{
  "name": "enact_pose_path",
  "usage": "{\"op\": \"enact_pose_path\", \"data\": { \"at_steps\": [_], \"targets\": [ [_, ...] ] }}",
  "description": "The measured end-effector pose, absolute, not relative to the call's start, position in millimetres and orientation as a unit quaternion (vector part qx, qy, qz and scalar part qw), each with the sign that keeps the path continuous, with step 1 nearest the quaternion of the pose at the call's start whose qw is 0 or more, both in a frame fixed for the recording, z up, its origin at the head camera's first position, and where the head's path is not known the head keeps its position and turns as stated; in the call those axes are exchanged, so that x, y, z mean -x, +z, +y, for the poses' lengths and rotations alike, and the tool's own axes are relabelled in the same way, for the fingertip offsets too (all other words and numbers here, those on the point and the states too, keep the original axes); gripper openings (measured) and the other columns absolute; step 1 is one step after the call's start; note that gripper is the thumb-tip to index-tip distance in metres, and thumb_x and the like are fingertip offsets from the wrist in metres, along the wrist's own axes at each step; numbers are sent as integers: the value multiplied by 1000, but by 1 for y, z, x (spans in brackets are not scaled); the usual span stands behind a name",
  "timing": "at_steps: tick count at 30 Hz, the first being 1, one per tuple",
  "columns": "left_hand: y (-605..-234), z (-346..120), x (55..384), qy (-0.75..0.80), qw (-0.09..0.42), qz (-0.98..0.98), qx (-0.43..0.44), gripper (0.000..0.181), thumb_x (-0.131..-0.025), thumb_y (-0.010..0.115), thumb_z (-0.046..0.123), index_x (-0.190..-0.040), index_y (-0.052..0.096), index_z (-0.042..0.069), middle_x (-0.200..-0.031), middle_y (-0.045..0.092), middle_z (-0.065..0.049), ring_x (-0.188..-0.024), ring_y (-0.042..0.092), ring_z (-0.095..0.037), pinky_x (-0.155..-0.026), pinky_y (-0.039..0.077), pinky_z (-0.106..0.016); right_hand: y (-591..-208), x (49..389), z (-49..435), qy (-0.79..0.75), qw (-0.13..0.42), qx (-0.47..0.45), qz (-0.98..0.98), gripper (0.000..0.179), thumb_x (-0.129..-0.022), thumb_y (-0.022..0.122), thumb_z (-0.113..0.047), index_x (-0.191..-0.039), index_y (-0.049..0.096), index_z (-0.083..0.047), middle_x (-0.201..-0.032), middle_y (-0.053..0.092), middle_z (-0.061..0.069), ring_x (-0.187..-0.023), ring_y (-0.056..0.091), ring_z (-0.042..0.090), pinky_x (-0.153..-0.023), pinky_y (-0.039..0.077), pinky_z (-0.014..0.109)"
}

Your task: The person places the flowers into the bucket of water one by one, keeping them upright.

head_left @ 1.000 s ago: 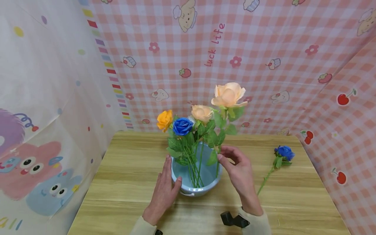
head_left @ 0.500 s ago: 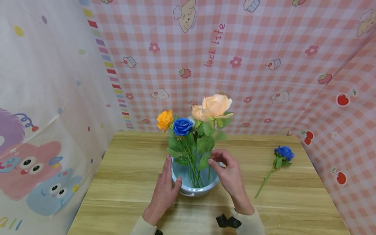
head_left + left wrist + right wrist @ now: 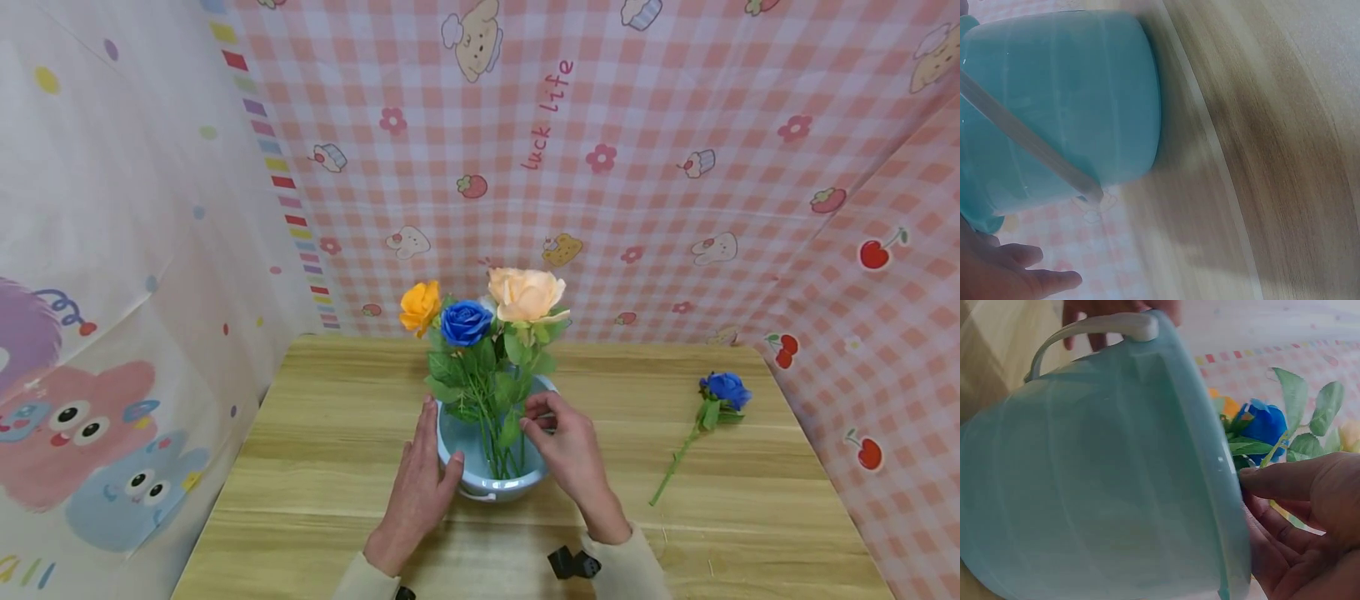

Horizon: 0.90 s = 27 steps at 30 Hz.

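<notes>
A light blue bucket (image 3: 501,487) with a pale handle (image 3: 1035,145) stands on the table, holding several rose stems. An orange rose (image 3: 420,308) and a blue rose (image 3: 467,323) lean left above it. At the right a large peach rose (image 3: 534,298) mostly covers a smaller peach rose behind it. My right hand (image 3: 567,448) pinches the large peach rose's stem between thumb and fingers, over the bucket's right rim. Against the bucket's left side rests my left hand (image 3: 420,492), its fingers straight and the thumb near the front rim.
Another blue rose (image 3: 726,390) lies on the wooden table (image 3: 330,450) at the right, its stem pointing toward the front. A pink checked cloth (image 3: 660,208) hangs behind the table, and a white printed cloth (image 3: 172,275) hangs at the left.
My right hand has moved left and slightly down with the large peach rose, which now overlaps the smaller peach rose. My left hand has stayed at the bucket.
</notes>
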<state>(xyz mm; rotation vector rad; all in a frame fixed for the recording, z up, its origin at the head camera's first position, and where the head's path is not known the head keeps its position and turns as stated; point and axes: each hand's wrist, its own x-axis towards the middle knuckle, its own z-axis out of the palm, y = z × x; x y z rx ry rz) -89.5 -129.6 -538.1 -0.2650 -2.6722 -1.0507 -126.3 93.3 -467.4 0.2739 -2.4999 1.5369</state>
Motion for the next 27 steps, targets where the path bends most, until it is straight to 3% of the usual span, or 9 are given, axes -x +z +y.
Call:
{"op": "enact_pose_path", "data": {
  "at_steps": [11,27],
  "targets": [
    [-537,-130,90,-364,113,-920,88,82,-104,51,38,-167,7,8,-173,14,-14,-154,26,-37,-111,32,-73,-471,134,86,419,100,-102,-897,18,-85,80,1,-98,70,-7,-89,75,4,-77,72,18,-70,61,35],
    [-537,-130,90,-371,113,-917,89,81,-105,50,38,-167,6,9,-173,11,-12,-154,27,-37,-110,31,-76,-469,146,80,349,55,-123,-927,16,-85,80,0,-93,68,-7,-81,72,1,-70,65,13,-64,53,32]
  ]
}}
